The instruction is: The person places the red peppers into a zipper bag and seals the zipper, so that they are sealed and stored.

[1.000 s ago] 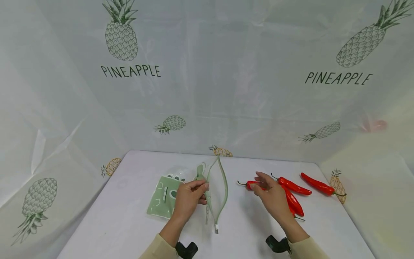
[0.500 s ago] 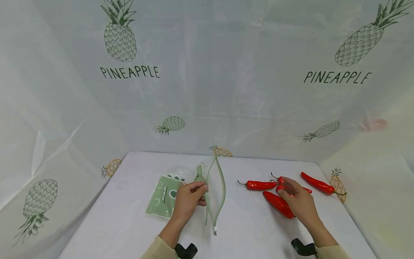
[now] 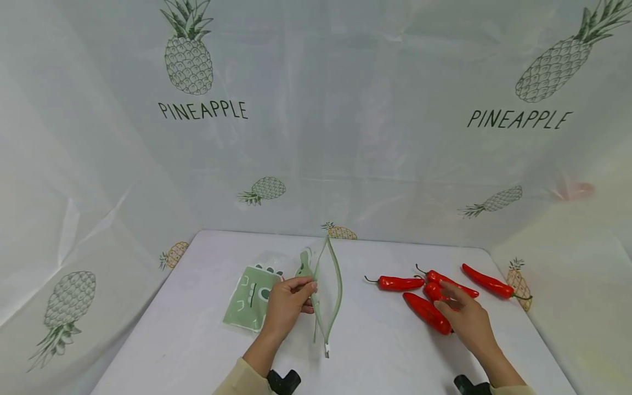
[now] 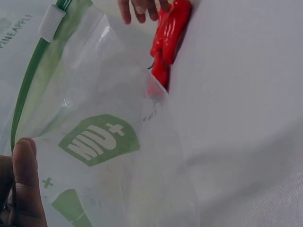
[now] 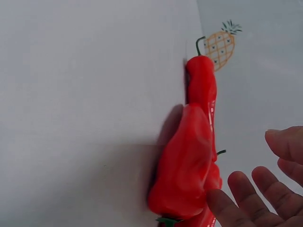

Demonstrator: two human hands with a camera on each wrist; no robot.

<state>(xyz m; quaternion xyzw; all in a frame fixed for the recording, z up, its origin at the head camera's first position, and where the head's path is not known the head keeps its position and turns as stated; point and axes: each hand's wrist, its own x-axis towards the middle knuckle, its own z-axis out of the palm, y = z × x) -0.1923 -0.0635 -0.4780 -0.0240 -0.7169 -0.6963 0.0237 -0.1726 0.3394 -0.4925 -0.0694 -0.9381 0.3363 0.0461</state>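
Observation:
My left hand (image 3: 288,304) pinches the edge of a clear zip bag with a green dinosaur-like face print (image 3: 249,299). The mouth of the bag, edged by a green zip strip (image 3: 339,285), gapes to the right of that hand. In the left wrist view a white slider (image 4: 51,22) shows on the zip. My right hand (image 3: 466,318) hovers over a group of red chili peppers, thumb and fingers spread apart. Between its fingertips lies the middle pepper (image 3: 434,291), partly covered by the hand. In the right wrist view one fingertip overlaps the edge of a pepper (image 5: 184,165).
Around the right hand are a left pepper (image 3: 400,283), a front pepper (image 3: 427,314) and a back pepper (image 3: 464,286). Another pepper (image 3: 486,281) lies apart near the right edge of the white table (image 3: 375,351). A pineapple-print sheet (image 3: 345,137) hangs behind.
My right hand has moved rightward from over the left pepper to the middle of the group, uncovering the left and front peppers. The left hand stays in place, holding the zip bag.

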